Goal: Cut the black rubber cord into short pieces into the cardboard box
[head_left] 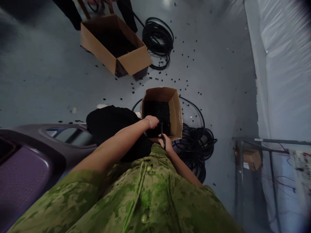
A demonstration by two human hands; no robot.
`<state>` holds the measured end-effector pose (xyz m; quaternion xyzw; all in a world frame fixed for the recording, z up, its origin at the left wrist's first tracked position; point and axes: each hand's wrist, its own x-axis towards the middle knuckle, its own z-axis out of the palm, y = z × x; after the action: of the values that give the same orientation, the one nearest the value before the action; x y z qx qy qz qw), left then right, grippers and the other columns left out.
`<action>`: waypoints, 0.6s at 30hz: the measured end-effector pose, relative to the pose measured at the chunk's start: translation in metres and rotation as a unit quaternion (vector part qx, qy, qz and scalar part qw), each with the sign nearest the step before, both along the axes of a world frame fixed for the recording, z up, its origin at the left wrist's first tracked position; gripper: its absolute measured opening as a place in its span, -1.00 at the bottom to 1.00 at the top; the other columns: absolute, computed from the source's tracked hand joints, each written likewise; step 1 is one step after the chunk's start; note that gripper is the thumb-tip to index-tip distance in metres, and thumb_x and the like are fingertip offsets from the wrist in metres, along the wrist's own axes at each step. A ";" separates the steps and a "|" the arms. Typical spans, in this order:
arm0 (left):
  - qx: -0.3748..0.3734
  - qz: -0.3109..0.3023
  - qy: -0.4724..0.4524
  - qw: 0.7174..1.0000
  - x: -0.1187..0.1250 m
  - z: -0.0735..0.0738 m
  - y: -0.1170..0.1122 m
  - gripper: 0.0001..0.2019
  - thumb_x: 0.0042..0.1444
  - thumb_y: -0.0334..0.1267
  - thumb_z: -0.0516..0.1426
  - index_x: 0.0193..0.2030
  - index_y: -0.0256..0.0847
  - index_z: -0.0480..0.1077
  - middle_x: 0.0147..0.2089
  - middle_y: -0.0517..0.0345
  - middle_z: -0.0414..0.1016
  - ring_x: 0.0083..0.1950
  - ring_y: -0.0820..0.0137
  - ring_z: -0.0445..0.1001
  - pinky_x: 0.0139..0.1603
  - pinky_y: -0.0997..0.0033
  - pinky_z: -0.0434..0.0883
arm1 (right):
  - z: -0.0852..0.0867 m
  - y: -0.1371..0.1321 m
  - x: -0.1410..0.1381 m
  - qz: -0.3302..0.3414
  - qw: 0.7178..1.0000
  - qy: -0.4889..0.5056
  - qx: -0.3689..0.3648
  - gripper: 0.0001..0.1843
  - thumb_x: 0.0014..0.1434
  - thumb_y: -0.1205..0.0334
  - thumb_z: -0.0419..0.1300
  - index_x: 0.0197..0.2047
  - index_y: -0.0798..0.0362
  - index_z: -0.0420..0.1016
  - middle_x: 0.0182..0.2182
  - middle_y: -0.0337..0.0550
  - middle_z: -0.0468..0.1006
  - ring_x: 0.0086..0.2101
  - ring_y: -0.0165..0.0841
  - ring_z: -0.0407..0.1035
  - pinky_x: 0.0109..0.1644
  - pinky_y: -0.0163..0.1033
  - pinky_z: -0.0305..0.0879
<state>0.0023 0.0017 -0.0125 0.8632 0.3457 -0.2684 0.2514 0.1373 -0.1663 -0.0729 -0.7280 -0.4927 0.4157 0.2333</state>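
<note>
My left hand (pixel 152 121) is closed in a pinch on the end of a black tube (pixel 161 127) just over the small cardboard box (pixel 177 111). My right hand (pixel 165 142) is closed round the black handles of scissors (pixel 163 139) whose blades point up at the tube. The box between my knees holds a heap of small black cut pieces (pixel 159 111). A coil of black tubing (pixel 198 142) lies on the floor to the right of the box.
A larger open cardboard box (pixel 116 61) stands further off, with another coil of black tubing (pixel 159 40) beside it and another person's dark legs (pixel 70 13) behind. Black bits litter the grey floor (pixel 213 74). A purple chair (pixel 24 161) is at left, a metal frame (pixel 255 155) at right.
</note>
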 end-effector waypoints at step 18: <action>-0.018 0.010 -0.006 1.000 -0.002 -0.008 0.001 -0.67 0.22 -0.17 0.15 0.10 -0.12 0.53 0.07 -0.09 0.60 0.11 0.18 0.53 0.06 0.37 0.43 | -0.004 0.001 -0.003 -0.010 1.000 0.009 0.006 -0.82 0.01 0.27 0.15 -0.31 0.02 0.56 -0.50 -0.29 0.52 -0.45 -0.41 0.38 -0.29 -0.39 0.26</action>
<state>0.0002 0.0024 -0.0204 0.8564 0.3483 -0.2673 0.2718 0.1340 -0.1654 -0.0768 -0.7279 -0.4856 0.4169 0.2461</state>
